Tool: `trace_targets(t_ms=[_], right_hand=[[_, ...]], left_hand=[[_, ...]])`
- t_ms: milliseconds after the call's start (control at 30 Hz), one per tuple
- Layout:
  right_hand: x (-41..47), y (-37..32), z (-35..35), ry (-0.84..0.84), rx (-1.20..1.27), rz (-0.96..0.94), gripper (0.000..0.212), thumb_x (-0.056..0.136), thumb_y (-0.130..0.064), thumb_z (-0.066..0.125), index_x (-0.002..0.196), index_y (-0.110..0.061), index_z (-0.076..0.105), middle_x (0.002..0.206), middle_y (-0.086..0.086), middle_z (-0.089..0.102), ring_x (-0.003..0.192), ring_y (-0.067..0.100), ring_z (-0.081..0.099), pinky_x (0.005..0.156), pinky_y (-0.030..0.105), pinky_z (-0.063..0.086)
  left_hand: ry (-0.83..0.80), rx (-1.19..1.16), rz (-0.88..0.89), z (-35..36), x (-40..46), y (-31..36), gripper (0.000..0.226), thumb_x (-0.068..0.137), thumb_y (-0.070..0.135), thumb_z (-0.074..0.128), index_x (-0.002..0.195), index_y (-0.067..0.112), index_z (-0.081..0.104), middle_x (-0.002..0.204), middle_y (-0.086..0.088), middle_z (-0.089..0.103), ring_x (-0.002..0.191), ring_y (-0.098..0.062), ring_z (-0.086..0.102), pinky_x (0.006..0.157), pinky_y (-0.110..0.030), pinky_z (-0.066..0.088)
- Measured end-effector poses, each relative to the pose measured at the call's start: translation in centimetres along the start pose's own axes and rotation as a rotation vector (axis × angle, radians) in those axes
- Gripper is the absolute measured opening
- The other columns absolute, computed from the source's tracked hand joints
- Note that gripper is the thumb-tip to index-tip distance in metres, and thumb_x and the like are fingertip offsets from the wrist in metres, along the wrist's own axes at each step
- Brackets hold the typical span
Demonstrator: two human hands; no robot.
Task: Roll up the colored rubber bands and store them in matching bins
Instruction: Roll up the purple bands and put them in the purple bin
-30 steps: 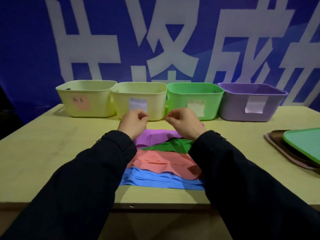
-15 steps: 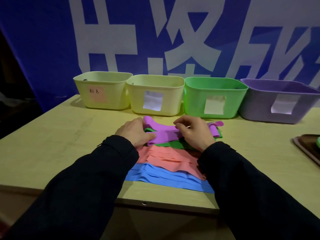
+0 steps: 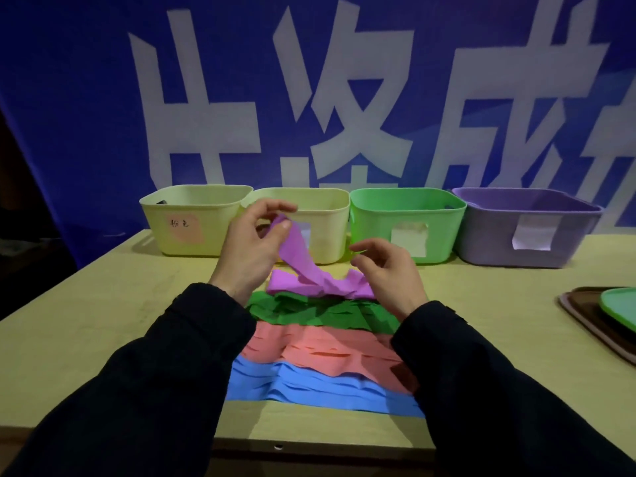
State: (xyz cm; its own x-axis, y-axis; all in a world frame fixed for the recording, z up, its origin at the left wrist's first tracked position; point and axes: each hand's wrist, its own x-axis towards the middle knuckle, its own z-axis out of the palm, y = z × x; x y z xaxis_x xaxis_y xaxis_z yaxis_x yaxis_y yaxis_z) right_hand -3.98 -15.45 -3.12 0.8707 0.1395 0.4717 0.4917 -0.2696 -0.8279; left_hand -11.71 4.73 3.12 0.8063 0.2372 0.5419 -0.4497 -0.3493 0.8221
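L hand (image 3: 253, 251) is lifting one end of a purple band (image 3: 298, 252) off the purple pile (image 3: 320, 286), grip clamped on it w/ thumb and fingertips; the rest is trailing down to the pile at the far end of the stack. R hand (image 3: 387, 270) is hovering just beside the pile, fingers loosely curled, holding nothing.

To roll well, probably: R hand should be taking the free end or pinning the pile so neighbouring strips aren't dragging along, then winding tight from the lifted end w/ edges aligned. Thin and floppy, so likely to be springing open unless kept pinched till dropped in.

Green (image 3: 323, 309), pink (image 3: 320, 349) and blue bands (image 3: 309, 387) are lying in rows nearer the person, overlapping. Purple bin (image 3: 523, 228) is sitting far R of the bin row, past the green bin (image 3: 406, 223); path across looks open above the surface (image 3: 103, 321). Stacked trays (image 3: 605, 318) are sitting at the R edge, well apart. Blue bands are lying near the front edge; sleeves could be sweeping them off.
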Motion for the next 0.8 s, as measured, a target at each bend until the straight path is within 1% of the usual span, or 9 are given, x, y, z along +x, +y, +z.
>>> trace_targets(t_ms=[133,200,300,367,500,600,667,733,800], right_hand=[[-0.1,-2.1,-1.2,-0.015,0.156,0.0,0.016,0.092,-0.008,0.067,0.099,-0.022,0.071,0.091,0.013,0.074,0.089,0.026,0.069,0.08,0.035,0.054],[0.0,-3.5,-1.8,-0.044,0.298,-0.03,0.013,0.093,-0.017,0.067,0.103,-0.023,0.071,0.1,0.01,0.075,0.098,0.023,0.07,0.083,0.032,0.054],[0.3,-5.2,-2.1,-0.162,0.589,-0.015,0.026,0.092,-0.029,0.061,0.114,-0.02,0.07,0.111,0.004,0.074,0.104,0.02,0.069,0.086,0.026,0.054],[0.5,-5.6,-2.0,-0.21,0.671,-0.002,0.021,0.092,-0.028,0.067,0.11,-0.021,0.072,0.106,0.003,0.073,0.096,0.017,0.067,0.08,0.025,0.054],[0.9,-4.8,-1.6,-0.17,0.589,0.08,0.015,0.086,-0.011,0.072,0.1,-0.009,0.075,0.083,0.004,0.072,0.067,0.013,0.063,0.061,0.026,0.052],[0.8,-3.4,-1.2,-0.079,0.557,0.142,0.008,0.086,-0.007,0.073,0.094,-0.006,0.075,0.075,0.007,0.07,0.059,0.016,0.062,0.059,0.029,0.051],[0.5,-2.1,-0.7,-0.024,0.575,0.167,0.009,0.087,-0.005,0.073,0.095,-0.003,0.072,0.075,0.008,0.07,0.058,0.016,0.063,0.055,0.027,0.052],[0.0,-1.1,-0.2,-0.011,0.559,0.18,0.008,0.087,-0.002,0.073,0.095,-0.001,0.07,0.074,0.008,0.07,0.058,0.014,0.062,0.053,0.025,0.051],[-0.2,-0.4,0.1,-0.036,0.533,0.187,0.005,0.087,0.002,0.07,0.092,0.0,0.068,0.067,0.003,0.071,0.054,0.01,0.063,0.051,0.02,0.05]], left_hand=[[-0.063,-0.148,0.063,0.9,0.8,3.2,0.029,0.095,0.001,0.065,0.113,0.024,0.067,0.11,0.004,0.062,0.093,-0.003,0.064,0.084,-0.022,0.055],[-0.1,-0.186,0.097,1.9,1.1,4.2,0.033,0.091,0.002,0.07,0.116,0.022,0.066,0.112,0.0,0.065,0.095,-0.004,0.066,0.084,-0.022,0.055],[-0.202,-0.241,0.107,3.7,1.6,4.8,0.038,0.087,0.003,0.075,0.118,0.02,0.066,0.109,-0.006,0.072,0.104,-0.011,0.069,0.086,-0.026,0.056],[-0.222,-0.311,0.073,4.9,1.9,4.4,0.037,0.086,0.001,0.075,0.118,0.02,0.066,0.108,-0.009,0.075,0.107,-0.018,0.071,0.087,-0.028,0.057],[-0.107,-0.348,0.024,6.6,2.7,2.3,0.034,0.087,-0.001,0.073,0.116,0.014,0.065,0.112,-0.008,0.074,0.109,-0.017,0.07,0.087,-0.026,0.058],[-0.05,-0.365,-0.121,7.6,2.4,-0.3,0.044,0.09,0.018,0.076,0.13,0.019,0.058,0.124,-0.002,0.068,0.109,-0.012,0.069,0.089,-0.027,0.057],[-0.084,-0.497,-0.302,8.5,1.4,-2.2,0.048,0.091,0.03,0.073,0.132,0.013,0.057,0.123,-0.006,0.068,0.095,-0.014,0.071,0.082,-0.029,0.058],[-0.142,-0.623,-0.432,9.2,0.1,-4.1,0.044,0.086,0.039,0.07,0.118,0.008,0.067,0.106,-0.012,0.071,0.08,-0.017,0.069,0.076,-0.03,0.056],[-0.165,-0.66,-0.494,9.5,-0.8,-5.4,0.043,0.081,0.043,0.07,0.107,0.009,0.072,0.096,-0.012,0.073,0.078,-0.02,0.069,0.081,-0.036,0.053]])
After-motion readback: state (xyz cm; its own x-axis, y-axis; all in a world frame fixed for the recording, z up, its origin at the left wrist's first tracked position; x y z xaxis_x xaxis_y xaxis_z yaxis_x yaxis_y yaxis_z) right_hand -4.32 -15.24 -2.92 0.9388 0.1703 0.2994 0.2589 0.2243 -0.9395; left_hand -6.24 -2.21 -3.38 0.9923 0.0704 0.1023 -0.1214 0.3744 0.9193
